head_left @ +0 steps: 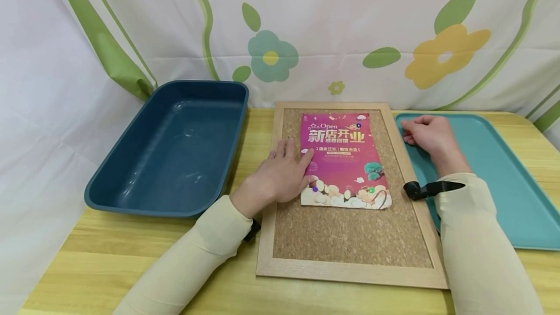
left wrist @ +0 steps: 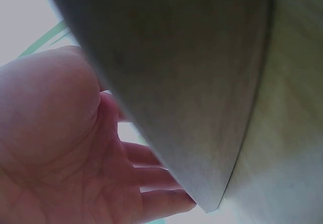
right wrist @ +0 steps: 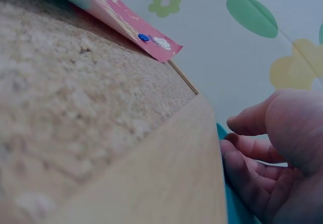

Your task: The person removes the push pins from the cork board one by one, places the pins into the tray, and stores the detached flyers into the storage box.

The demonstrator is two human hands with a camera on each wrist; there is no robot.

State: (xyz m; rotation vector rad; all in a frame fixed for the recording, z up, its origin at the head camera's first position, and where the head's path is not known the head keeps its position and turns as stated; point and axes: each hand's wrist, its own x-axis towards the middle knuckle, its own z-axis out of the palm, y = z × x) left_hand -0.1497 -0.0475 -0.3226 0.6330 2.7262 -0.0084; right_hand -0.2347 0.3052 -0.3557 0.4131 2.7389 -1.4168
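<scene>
A pink and purple poster (head_left: pixel 339 159) lies on a framed cork board (head_left: pixel 350 237). Three pushpins show on it: a blue pushpin (head_left: pixel 358 125) at upper right, a purple pushpin (head_left: pixel 315 189) at lower left and a green pushpin (head_left: pixel 371 190) at lower right. My left hand (head_left: pixel 282 171) rests flat, fingers spread, across the board's left side and the poster's left edge. Over the left edge of a teal tray (head_left: pixel 490 179), beside the board, is my right hand (head_left: pixel 430 140). Its fingers are loosely bent, with a gap between thumb and forefinger; nothing shows between them in the right wrist view.
A deep dark blue tub (head_left: pixel 175 149) stands left of the board on the wooden table (head_left: pixel 118 252). A white curtain with flower prints (head_left: pixel 315 38) hangs right behind the table. In the right wrist view, the poster's pinned upper corner (right wrist: pixel 171 50) curls up slightly.
</scene>
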